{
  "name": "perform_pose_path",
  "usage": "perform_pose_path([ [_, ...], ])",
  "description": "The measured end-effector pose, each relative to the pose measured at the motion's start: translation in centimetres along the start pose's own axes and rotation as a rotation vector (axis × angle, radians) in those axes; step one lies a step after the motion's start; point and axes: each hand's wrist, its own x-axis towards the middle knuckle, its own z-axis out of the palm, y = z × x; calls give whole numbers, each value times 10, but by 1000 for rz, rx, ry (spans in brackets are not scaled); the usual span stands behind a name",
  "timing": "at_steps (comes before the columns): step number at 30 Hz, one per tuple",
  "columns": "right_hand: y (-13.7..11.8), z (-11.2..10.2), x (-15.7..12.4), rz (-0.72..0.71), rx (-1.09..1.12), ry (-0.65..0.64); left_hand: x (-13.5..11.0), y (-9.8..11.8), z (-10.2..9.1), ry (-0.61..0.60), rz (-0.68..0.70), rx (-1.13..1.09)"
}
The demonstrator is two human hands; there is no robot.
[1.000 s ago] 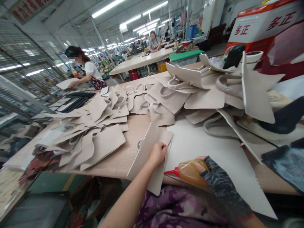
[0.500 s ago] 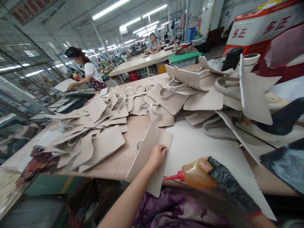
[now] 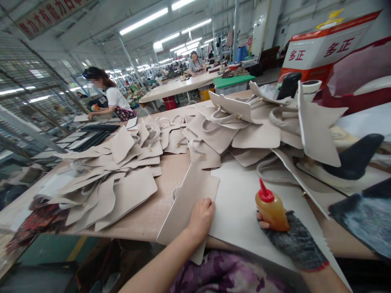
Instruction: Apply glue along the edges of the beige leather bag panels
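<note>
Bare left hand [image 3: 201, 218], fingers together, pressing beige leather panel [image 3: 186, 207] over near desk edge [image 3: 137, 230]; gloved right hand [image 3: 295, 241], fingers curled round amber squeeze bottle [image 3: 271, 211]: tilt risks drips on white sheet [image 3: 241, 228].

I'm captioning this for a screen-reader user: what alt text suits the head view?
A person's bare left hand presses a beige bag panel on a work table, while the gloved right hand holds up a red-tipped squeeze bottle of amber liquid. Piles of similar panels cover much of the table, and a co-worker stands at its far end.
</note>
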Motion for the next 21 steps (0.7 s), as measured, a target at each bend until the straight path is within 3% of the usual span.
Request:
perform_pose_path([
  [3,3,-2,-1,166,180,76,-6,-1,-6,-43,67,3],
  [5,3,-3,0,170,193,65,-11,-6,-16,-53,137,6],
  [7,0,0,1,131,142,42,-17,-15,-31,31,146,45],
  [10,-7,9,-2,125,146,54,-23,-31,-62,257,-99,175],
  [11,-9,12,-3,148,182,71,-24,-35,-71,281,-207,202],
  [13,-12,17,-6,208,256,108,-24,-38,-86,216,-376,202],
  [16,-13,20,-8,254,285,112,-23,-24,-92,59,-415,215],
  [21,-12,22,-10,181,260,76,-19,25,-69,-1,-173,403],
])
